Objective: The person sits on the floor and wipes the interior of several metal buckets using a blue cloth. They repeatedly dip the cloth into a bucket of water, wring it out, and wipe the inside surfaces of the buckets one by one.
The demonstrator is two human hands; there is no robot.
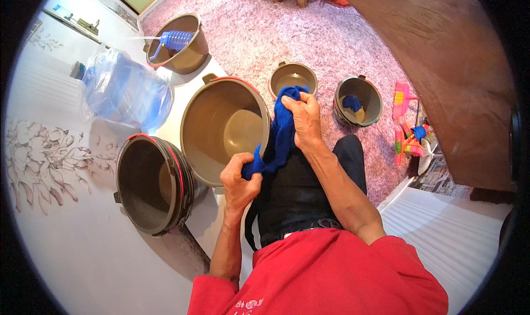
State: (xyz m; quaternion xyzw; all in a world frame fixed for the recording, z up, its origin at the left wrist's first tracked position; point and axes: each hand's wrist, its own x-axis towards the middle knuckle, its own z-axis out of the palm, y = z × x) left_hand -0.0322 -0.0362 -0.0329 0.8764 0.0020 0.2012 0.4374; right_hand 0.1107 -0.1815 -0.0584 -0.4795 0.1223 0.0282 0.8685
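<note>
A blue cloth [285, 124] hangs stretched between my two hands. My left hand [242, 181] pinches its lower end beside the rim of a large grey-brown bucket [207, 120]. My right hand [305, 118] grips the upper end, in front of a smaller bucket [293, 69] on the carpet. The large bucket is tilted so that its inside faces me, and nothing lies in the part of it I can see. Off to the right, another bucket [337, 102] holds a blue cloth [352, 103] and something tan.
Stacked buckets [155, 186] stand at the left. Behind them are a plastic-wrapped water bottle [128, 89] and a bucket [186, 60] with a blue hand pump [176, 40]. Brushes [401, 100] lie on the pink carpet [265, 33] near a brown cover [451, 66].
</note>
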